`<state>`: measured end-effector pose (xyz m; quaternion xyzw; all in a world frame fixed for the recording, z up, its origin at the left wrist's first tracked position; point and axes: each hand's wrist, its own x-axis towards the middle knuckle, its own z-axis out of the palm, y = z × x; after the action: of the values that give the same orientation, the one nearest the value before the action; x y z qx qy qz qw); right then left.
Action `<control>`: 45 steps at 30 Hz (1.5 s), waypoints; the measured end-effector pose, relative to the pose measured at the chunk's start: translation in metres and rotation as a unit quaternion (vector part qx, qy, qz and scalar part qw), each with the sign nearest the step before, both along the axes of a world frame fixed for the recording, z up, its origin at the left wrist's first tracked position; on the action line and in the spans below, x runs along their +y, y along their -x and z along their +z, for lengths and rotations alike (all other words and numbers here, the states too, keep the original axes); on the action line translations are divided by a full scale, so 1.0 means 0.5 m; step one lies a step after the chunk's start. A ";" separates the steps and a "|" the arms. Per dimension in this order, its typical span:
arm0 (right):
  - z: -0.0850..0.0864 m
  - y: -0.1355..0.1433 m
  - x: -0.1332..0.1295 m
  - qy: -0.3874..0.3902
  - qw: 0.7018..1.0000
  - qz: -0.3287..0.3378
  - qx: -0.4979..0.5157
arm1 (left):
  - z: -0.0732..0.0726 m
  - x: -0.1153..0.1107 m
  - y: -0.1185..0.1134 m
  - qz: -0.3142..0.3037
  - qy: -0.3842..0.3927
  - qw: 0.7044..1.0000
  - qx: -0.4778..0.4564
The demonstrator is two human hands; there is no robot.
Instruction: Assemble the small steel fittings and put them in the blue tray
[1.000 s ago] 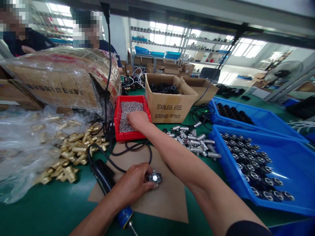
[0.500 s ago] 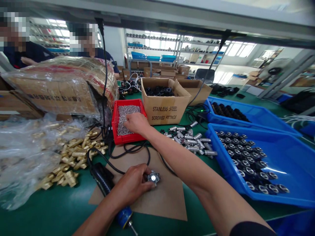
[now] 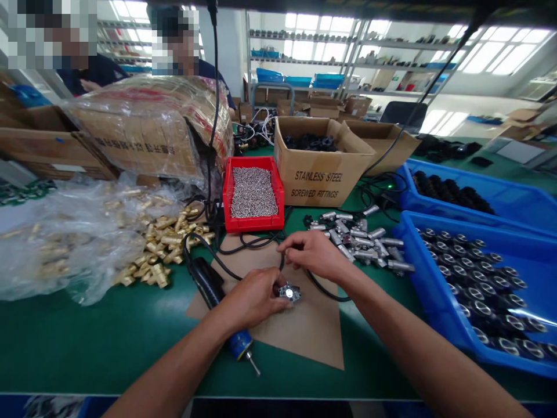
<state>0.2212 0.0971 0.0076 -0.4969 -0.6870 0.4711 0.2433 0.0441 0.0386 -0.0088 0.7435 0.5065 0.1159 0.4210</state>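
Note:
My left hand (image 3: 256, 297) is closed on a small silver metal part (image 3: 290, 293) with a round bright top, held over a sheet of brown cardboard (image 3: 304, 342). Above and to the right of it, my right hand (image 3: 311, 252) hovers with fingertips pinched; whatever they hold is too small to make out. Left of my left hand lies a corded power screwdriver (image 3: 208, 284), black with a blue front end, its bit pointing toward the table's near edge. A red bin (image 3: 253, 223) full of tiny silver screws or similar pieces (image 3: 253, 191) stands beyond the hands.
Brass fittings (image 3: 167, 241) are heaped at left beside clear plastic bags (image 3: 82, 249). Silver cylindrical parts (image 3: 365, 238) lie at right, near blue trays (image 3: 435, 307) of black-and-silver parts. A cardboard box (image 3: 319, 180) stands behind; black cables cross the cardboard. Two people are across the table.
My right hand has left the red bin and come back near my left hand, fingers pinched. My left hand still holds the metal part. The camera view has shifted.

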 end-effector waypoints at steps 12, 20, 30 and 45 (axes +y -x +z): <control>-0.039 -0.036 -0.091 -0.083 0.991 0.100 0.010 | 0.005 0.002 0.001 -0.009 -0.021 1.000 0.007; -0.051 -0.027 -0.085 -0.012 0.989 0.126 0.078 | 0.002 0.003 0.003 -0.013 -0.018 1.000 0.006; -0.095 0.005 -0.091 0.096 0.992 0.006 0.081 | 0.002 0.003 0.005 -0.010 -0.023 1.000 0.018; -0.122 -0.046 -0.128 0.005 0.984 0.046 0.174 | 0.033 -0.006 0.012 -0.064 -0.083 0.991 0.081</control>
<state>0.2440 0.0328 -0.0532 -0.3764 -0.6538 0.5646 0.3349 0.0380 0.0356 0.0078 0.8137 0.4787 0.0701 0.3222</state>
